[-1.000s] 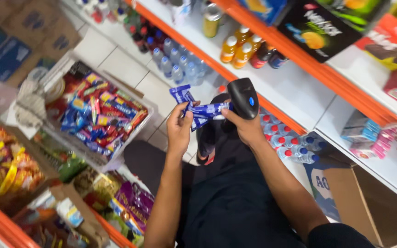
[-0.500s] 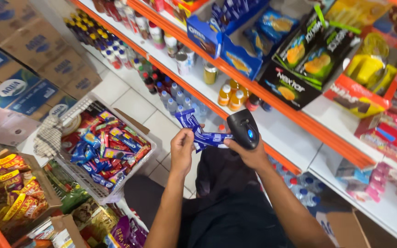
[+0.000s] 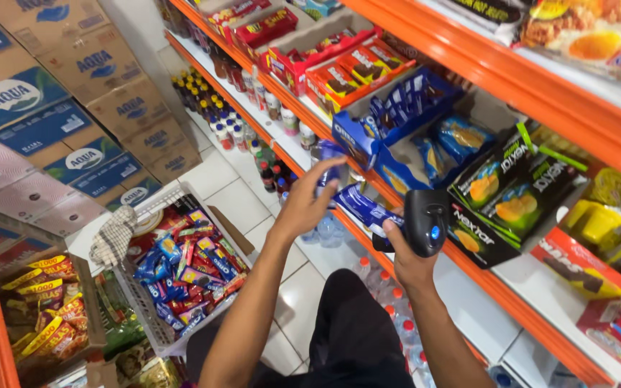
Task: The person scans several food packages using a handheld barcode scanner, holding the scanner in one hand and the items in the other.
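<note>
The left hand (image 3: 309,208) is gripping a strip of blue packets (image 3: 357,205); the right hand (image 3: 407,251) is clutching a black scanner (image 3: 425,228). A blue display box (image 3: 397,122) is sitting at twelve o'clock, a snack basket (image 3: 181,266) at eight.

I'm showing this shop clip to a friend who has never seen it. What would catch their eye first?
Probably the black handheld scanner in the right hand, centre frame, with the left hand lifting a blue snack packet toward the bright orange shelf. Next, the white basket of colourful snack packs on the floor at lower left.
</note>
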